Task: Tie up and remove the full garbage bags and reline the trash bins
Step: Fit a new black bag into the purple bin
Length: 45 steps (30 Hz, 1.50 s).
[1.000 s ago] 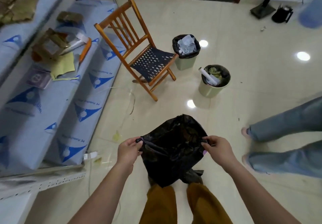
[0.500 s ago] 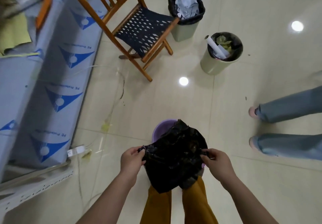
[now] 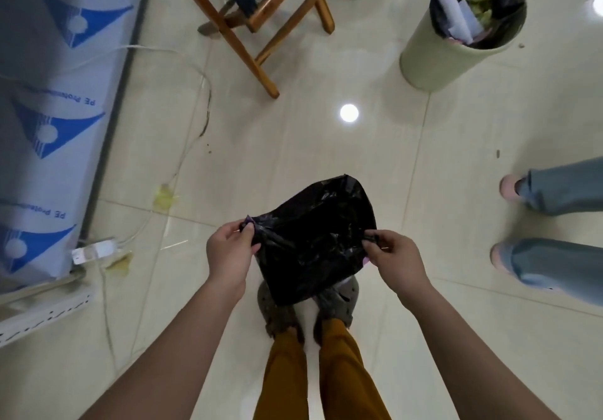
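Black thin-film garbage bag: I judged it light, limp and slippery, best taken at the rim, where left hand and right hand each pinched an edge.

thin black plastic on the garbage bag, crinkled and faintly glossy. the floor is polished pale tile, mirror-shiny, throwing back a lamp. varnished wood on the chair, with a dark woven seat. matt pale-green plastic on the bin, black film liner, white rolled paper inside. printed protective film on the panels.
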Each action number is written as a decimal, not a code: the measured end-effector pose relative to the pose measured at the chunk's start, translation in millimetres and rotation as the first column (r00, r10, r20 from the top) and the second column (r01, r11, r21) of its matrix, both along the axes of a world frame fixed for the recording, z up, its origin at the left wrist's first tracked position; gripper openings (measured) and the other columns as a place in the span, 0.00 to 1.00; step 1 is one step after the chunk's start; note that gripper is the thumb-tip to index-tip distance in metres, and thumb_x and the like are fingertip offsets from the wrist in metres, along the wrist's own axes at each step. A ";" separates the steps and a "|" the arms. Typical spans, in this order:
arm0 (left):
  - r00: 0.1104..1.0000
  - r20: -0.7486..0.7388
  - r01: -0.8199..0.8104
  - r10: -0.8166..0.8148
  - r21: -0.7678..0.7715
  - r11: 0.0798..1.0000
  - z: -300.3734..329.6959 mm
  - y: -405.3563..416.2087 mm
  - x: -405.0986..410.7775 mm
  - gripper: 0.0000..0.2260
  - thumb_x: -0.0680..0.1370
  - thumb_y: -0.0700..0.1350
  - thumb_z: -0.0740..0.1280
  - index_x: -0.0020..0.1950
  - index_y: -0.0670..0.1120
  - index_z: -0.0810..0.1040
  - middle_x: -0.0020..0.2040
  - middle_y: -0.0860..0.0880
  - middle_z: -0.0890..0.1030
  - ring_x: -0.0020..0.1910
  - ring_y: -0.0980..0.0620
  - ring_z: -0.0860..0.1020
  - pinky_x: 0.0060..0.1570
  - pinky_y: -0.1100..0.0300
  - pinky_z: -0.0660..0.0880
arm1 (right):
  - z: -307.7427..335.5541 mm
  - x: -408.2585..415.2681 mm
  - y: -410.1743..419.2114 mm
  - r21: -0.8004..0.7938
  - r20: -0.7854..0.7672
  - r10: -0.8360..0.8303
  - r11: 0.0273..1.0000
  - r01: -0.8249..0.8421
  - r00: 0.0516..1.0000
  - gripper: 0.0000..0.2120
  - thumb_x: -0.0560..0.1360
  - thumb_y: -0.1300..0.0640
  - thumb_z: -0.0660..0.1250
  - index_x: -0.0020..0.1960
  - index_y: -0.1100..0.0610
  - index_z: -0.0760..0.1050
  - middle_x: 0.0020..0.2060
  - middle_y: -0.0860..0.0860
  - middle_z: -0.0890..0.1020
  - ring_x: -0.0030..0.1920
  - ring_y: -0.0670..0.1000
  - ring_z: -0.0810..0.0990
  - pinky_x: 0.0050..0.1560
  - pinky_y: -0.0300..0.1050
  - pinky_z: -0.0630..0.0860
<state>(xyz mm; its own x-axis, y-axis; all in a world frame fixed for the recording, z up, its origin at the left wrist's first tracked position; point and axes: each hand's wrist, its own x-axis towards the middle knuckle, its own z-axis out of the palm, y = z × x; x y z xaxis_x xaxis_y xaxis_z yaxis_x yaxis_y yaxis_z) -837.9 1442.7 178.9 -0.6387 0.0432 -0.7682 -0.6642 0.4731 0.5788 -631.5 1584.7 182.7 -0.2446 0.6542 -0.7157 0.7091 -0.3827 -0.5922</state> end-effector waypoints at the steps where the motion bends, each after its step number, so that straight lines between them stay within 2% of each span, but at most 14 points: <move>1: 1.000 -0.013 -0.016 0.016 0.006 1.000 -6.5 3.2 -0.9 0.03 0.79 0.39 0.67 0.51 0.43 0.79 0.47 0.47 0.82 0.46 0.53 0.82 0.41 0.64 0.79 | -6.8 -1.6 3.6 0.012 -0.009 -0.001 1.000 0.001 1.000 0.07 0.77 0.62 0.67 0.52 0.52 0.80 0.39 0.48 0.84 0.34 0.41 0.81 0.34 0.30 0.73; 5: 0.994 -0.065 -0.080 0.084 0.066 0.995 -20.3 17.3 -5.1 0.05 0.79 0.39 0.67 0.53 0.41 0.79 0.45 0.47 0.82 0.46 0.53 0.82 0.44 0.63 0.79 | -23.4 -7.3 17.4 0.068 -0.048 -0.015 0.998 0.018 0.999 0.08 0.77 0.63 0.67 0.52 0.52 0.80 0.35 0.51 0.84 0.30 0.39 0.79 0.32 0.29 0.71; 11: 0.980 -0.158 -0.099 0.123 0.154 0.983 -13.2 26.4 -4.0 0.04 0.79 0.39 0.67 0.53 0.42 0.79 0.46 0.48 0.84 0.46 0.56 0.84 0.46 0.64 0.80 | -23.0 -7.5 26.5 0.109 -0.128 -0.032 0.993 0.046 0.991 0.10 0.77 0.63 0.67 0.53 0.50 0.81 0.35 0.52 0.84 0.33 0.41 0.79 0.35 0.28 0.71; 14: 0.983 -0.155 -0.076 0.097 0.140 0.987 -17.3 19.0 7.9 0.03 0.78 0.38 0.67 0.51 0.44 0.79 0.47 0.47 0.84 0.46 0.56 0.84 0.46 0.64 0.80 | -29.3 1.8 20.0 0.112 -0.092 -0.013 0.993 0.024 0.996 0.10 0.76 0.62 0.68 0.54 0.50 0.81 0.35 0.47 0.84 0.34 0.38 0.79 0.35 0.26 0.71; 18: 0.992 -0.113 -0.050 0.058 0.079 0.996 -41.4 2.1 28.5 0.04 0.78 0.38 0.67 0.50 0.45 0.79 0.47 0.46 0.84 0.44 0.56 0.84 0.42 0.67 0.79 | -52.5 18.3 6.0 0.086 -0.019 -0.016 0.996 0.017 1.000 0.10 0.77 0.62 0.67 0.56 0.52 0.80 0.42 0.45 0.83 0.38 0.38 0.79 0.35 0.25 0.71; 22: 0.995 -0.099 0.033 -0.031 0.011 0.999 -74.6 -12.4 41.1 0.06 0.78 0.38 0.67 0.51 0.48 0.79 0.47 0.49 0.84 0.44 0.58 0.84 0.45 0.66 0.79 | -82.3 27.6 -7.5 0.085 0.010 -0.013 0.996 0.013 1.000 0.13 0.77 0.64 0.66 0.59 0.52 0.79 0.45 0.49 0.82 0.40 0.40 0.79 0.36 0.24 0.71; 26: 0.985 -0.114 0.123 -0.127 -0.045 0.991 -108.9 -22.7 43.9 0.09 0.78 0.38 0.67 0.50 0.52 0.79 0.48 0.51 0.84 0.47 0.56 0.83 0.50 0.61 0.79 | -115.3 31.9 -16.1 0.092 0.020 0.014 0.996 -0.016 1.000 0.17 0.77 0.66 0.66 0.64 0.54 0.76 0.54 0.49 0.81 0.47 0.46 0.79 0.42 0.25 0.73; 30: 0.968 -0.155 0.189 -0.197 -0.065 0.980 -140.2 -27.3 40.3 0.11 0.78 0.37 0.67 0.52 0.54 0.78 0.50 0.53 0.83 0.43 0.60 0.82 0.38 0.70 0.77 | -144.3 32.7 -17.7 0.126 0.040 0.060 0.990 -0.064 0.997 0.21 0.76 0.67 0.67 0.67 0.56 0.74 0.60 0.51 0.79 0.57 0.53 0.78 0.60 0.43 0.75; 32: 0.953 -0.181 0.236 -0.245 -0.070 0.969 -154.3 -29.1 38.4 0.12 0.78 0.37 0.67 0.55 0.53 0.77 0.52 0.56 0.82 0.39 0.62 0.81 0.35 0.70 0.75 | -158.1 34.0 -18.1 0.151 0.073 0.088 0.984 -0.098 0.993 0.23 0.75 0.68 0.67 0.69 0.57 0.72 0.61 0.52 0.77 0.59 0.53 0.76 0.64 0.48 0.73; 35: 0.912 -0.227 0.320 -0.340 -0.124 0.939 -169.7 -32.7 35.5 0.14 0.78 0.38 0.67 0.60 0.52 0.74 0.57 0.56 0.79 0.41 0.59 0.80 0.38 0.68 0.74 | -172.9 38.1 -21.5 0.205 0.140 0.147 0.963 -0.174 0.979 0.25 0.75 0.68 0.66 0.71 0.57 0.69 0.57 0.53 0.74 0.56 0.49 0.72 0.61 0.41 0.70; 38: 0.866 -0.246 0.393 -0.436 -0.205 0.896 -172.9 -36.3 36.7 0.17 0.78 0.40 0.66 0.65 0.53 0.72 0.59 0.56 0.74 0.45 0.61 0.78 0.38 0.72 0.72 | -177.1 42.1 -26.7 0.228 0.178 0.198 0.945 -0.236 0.964 0.26 0.76 0.68 0.64 0.72 0.56 0.67 0.56 0.51 0.69 0.53 0.48 0.71 0.58 0.37 0.68; 41: 0.754 -0.309 0.498 -0.579 -0.306 0.812 -161.2 -36.7 42.5 0.21 0.77 0.40 0.68 0.68 0.51 0.71 0.61 0.53 0.66 0.53 0.56 0.73 0.48 0.70 0.70 | -172.6 43.9 -32.7 0.263 0.232 0.173 0.936 -0.233 0.957 0.25 0.75 0.67 0.63 0.71 0.55 0.69 0.63 0.55 0.66 0.59 0.52 0.69 0.57 0.38 0.68; 43: 0.553 -0.403 0.595 -0.729 -0.422 0.684 -148.5 -33.3 44.0 0.18 0.74 0.38 0.70 0.63 0.47 0.75 0.60 0.49 0.66 0.55 0.52 0.70 0.52 0.62 0.72 | -165.1 41.9 -35.3 0.330 0.282 0.154 0.911 -0.246 0.947 0.23 0.74 0.68 0.63 0.68 0.55 0.72 0.68 0.55 0.64 0.64 0.54 0.64 0.57 0.42 0.68; 45: 0.303 -0.466 0.716 -0.831 -0.464 0.521 -138.0 -28.1 43.8 0.11 0.72 0.36 0.70 0.53 0.44 0.78 0.60 0.46 0.69 0.53 0.49 0.72 0.48 0.57 0.75 | -156.6 37.0 -35.3 0.387 0.278 0.173 0.880 -0.275 0.945 0.20 0.73 0.69 0.63 0.62 0.55 0.75 0.70 0.54 0.62 0.64 0.56 0.63 0.56 0.45 0.71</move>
<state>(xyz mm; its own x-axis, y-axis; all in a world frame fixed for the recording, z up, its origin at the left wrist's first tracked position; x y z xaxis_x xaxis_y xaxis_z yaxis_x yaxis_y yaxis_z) -794.0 1414.6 40.9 -0.6455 0.7018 -0.3015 0.5014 0.6871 0.5259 -594.5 1549.3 26.2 -0.2838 0.8500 -0.4437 0.8806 0.0479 -0.4715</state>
